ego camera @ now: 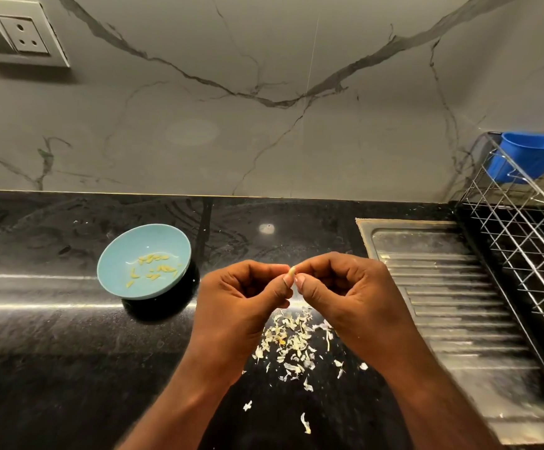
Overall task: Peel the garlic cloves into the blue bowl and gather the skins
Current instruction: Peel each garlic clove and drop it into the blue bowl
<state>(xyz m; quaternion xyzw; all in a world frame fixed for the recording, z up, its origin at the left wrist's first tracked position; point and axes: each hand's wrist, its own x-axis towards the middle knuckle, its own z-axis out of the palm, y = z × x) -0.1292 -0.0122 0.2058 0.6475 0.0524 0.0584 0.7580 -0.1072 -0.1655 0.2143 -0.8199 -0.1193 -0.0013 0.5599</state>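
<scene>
A small pale garlic clove [292,271] is pinched between the fingertips of my left hand [241,293] and my right hand [345,287], held above the black counter. Both hands have curled fingers meeting at the clove. To the left stands the light blue bowl [115,274], tilted slightly, with several peeled yellowish cloves [154,266] inside. Below my hands lies a loose scatter of white garlic skins [291,342] on the counter, with a few stray flakes [305,423] nearer the front edge.
A steel sink drainboard [442,287] lies to the right, with a wire dish rack [530,241] holding a blue plastic tub [530,157] beyond it. A marble wall with a wall socket [21,37] backs the black counter [53,336].
</scene>
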